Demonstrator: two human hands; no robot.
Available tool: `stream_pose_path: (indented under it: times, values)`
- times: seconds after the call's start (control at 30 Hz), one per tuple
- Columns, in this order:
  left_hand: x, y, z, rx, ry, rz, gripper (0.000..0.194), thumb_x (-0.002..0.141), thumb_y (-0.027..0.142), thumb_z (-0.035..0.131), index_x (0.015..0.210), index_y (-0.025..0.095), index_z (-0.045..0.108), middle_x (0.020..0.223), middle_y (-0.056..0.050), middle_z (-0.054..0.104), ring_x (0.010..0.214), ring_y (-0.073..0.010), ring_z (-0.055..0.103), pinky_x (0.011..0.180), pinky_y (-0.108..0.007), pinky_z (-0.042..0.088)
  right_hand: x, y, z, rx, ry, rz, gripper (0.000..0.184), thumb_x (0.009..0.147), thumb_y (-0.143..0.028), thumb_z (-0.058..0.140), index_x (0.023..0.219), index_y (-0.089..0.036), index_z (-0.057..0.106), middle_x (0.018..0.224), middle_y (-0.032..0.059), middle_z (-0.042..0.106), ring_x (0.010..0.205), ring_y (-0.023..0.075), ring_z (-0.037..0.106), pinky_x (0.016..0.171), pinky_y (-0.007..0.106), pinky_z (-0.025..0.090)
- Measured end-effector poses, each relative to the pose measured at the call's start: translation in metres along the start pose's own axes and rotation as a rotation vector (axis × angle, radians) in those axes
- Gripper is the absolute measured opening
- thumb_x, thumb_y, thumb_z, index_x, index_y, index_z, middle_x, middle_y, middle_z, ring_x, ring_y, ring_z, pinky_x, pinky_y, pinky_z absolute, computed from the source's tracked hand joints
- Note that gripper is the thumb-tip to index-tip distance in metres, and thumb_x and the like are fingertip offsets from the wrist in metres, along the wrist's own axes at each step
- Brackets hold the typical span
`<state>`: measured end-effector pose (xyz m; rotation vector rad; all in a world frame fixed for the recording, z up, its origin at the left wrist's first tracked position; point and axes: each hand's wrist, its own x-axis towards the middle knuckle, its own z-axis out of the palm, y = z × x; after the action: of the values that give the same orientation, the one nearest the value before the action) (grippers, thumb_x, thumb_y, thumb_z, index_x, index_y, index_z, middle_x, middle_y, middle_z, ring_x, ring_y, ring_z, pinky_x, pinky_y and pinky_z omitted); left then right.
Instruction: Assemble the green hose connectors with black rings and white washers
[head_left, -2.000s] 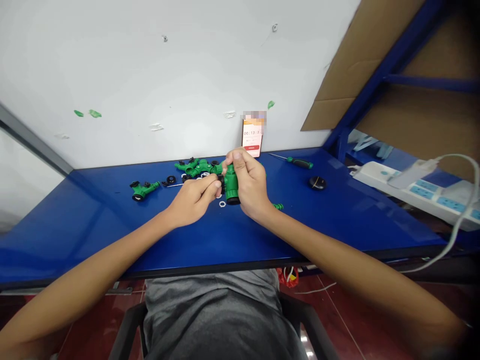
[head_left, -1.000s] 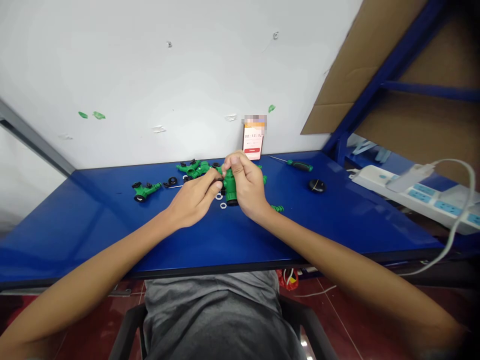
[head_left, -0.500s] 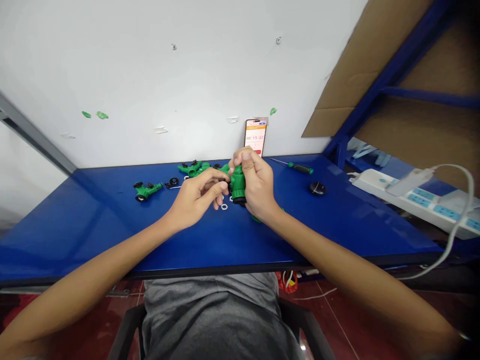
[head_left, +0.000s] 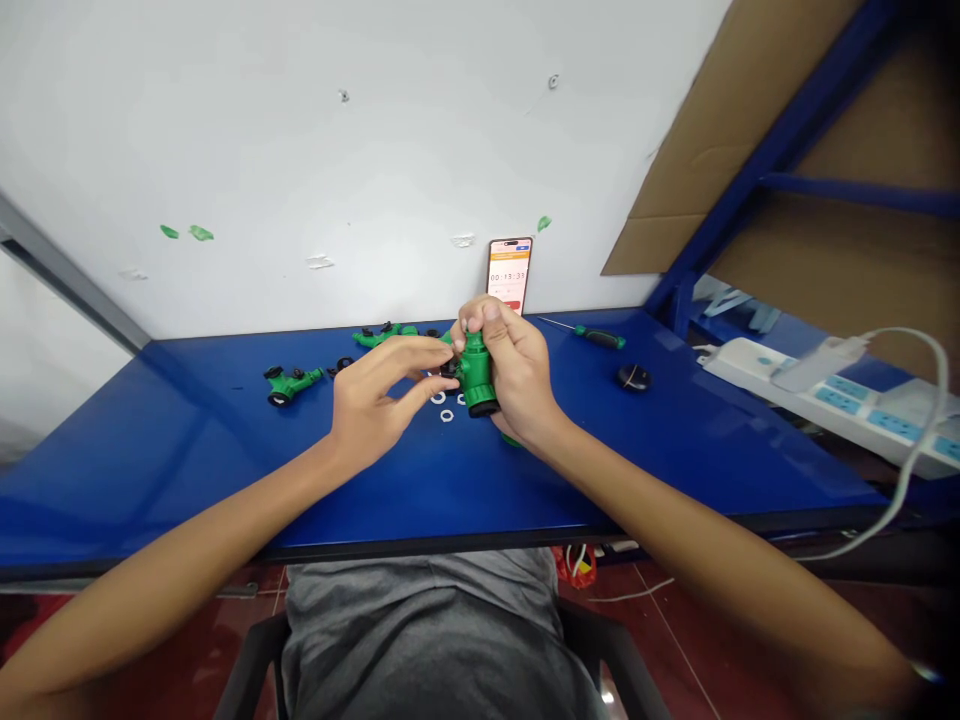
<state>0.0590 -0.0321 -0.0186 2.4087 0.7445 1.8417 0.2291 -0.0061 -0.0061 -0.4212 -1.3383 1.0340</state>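
Green hose connector (head_left: pixel 475 375); phone timer (head_left: pixel 509 275): 00:13:33

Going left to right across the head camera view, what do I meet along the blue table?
Green plastic Y-shaped hose connector, left hand, chunky green plastic hose fitting, right hand, green-handled screwdriver, round black disc, white power strip.

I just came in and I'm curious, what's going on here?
A person is holding a green plastic hose connector in their right hand, and their left hand is reaching to it with the fingers spread. Small white rings and another green connector lie on the blue table.
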Motion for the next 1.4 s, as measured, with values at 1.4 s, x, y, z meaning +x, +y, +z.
stream_pose_path:
  times: [1.4]
  values:
    - [0.004, 0.001, -0.011, 0.046, -0.085, -0.011, 0.009, 0.101, 0.028, 0.077, 0.100, 0.020, 0.079, 0.097, -0.007, 0.085, 0.086, -0.0182, 0.082, 0.086, -0.030, 0.069, -0.003, 0.001, -0.001, 0.009, -0.031, 0.095, 0.049, 0.101, -0.073, 0.066, 0.089, -0.026, 0.056, 0.084, 0.0007, 0.056, 0.076, 0.0162, 0.055, 0.067, 0.031, 0.052]
